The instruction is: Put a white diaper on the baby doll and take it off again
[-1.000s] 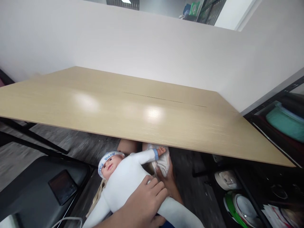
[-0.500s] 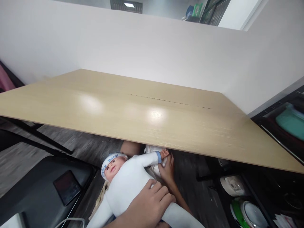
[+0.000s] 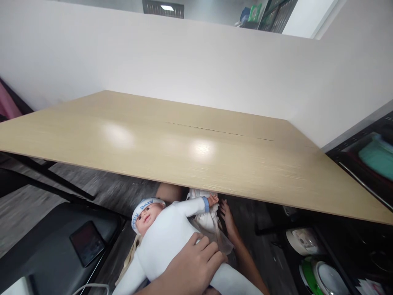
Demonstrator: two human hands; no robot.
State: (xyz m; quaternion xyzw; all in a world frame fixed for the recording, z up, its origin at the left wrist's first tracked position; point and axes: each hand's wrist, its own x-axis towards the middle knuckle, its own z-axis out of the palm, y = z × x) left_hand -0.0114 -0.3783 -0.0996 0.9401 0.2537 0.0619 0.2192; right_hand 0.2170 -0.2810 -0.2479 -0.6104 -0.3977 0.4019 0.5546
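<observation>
A baby doll (image 3: 167,233) in a white suit lies on its back across my lap. Its cap carries blue lettering, and its head points left. My left hand (image 3: 199,260) is curled over the doll's lower body near the leg, gripping it. Beyond the doll, partly under the table edge, is a crumpled white bundle (image 3: 208,221) with a see-through plastic part; its kind is unclear. My right hand (image 3: 226,215) is just right of that bundle, near the doll's small hand, with its fingers stretched out and nothing visible in them.
A light wooden tabletop (image 3: 184,143) spans the view above the doll, its front edge close over my right hand. At left, a black chair (image 3: 55,241) bears a dark phone (image 3: 87,243). Lower right, a dark shelf holds a green-and-white round container (image 3: 325,276).
My right hand has let go of the white bundle and moved slightly right, its fingers straightening. More of the bundle and its see-through plastic shows. My left hand stays on the doll.
</observation>
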